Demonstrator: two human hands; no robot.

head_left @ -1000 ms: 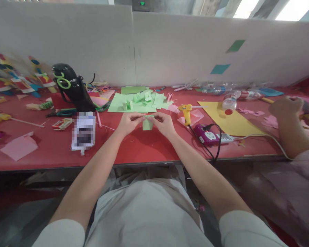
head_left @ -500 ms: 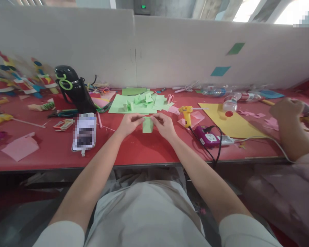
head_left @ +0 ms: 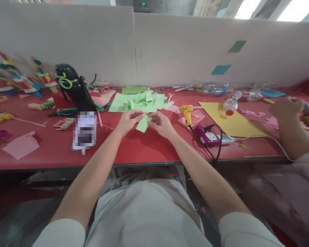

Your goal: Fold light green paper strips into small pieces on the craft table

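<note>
A small light-green piece of paper [head_left: 143, 124] is held tilted over the red table, between my two hands. My left hand [head_left: 130, 120] pinches its upper left edge with thumb and fingers. On the other side, my right hand [head_left: 161, 123] has its thumb and fingertips closed at the paper's right edge. Just behind the hands lies a larger light-green sheet [head_left: 115, 103] with several folded green pieces [head_left: 145, 97] on it.
Right of my hands stand a yellow glue gun [head_left: 187, 115] and a purple power socket [head_left: 208, 136] with cables. A phone [head_left: 84, 132] and a black bottle [head_left: 74, 87] are at left. A yellow sheet [head_left: 229, 121] and a co-worker's hand [head_left: 287, 108] are farther right.
The green paper has turned from upright to slanted and shifted slightly left. My right hand's fingers have moved on its edge. The co-worker's hand stays put.
</note>
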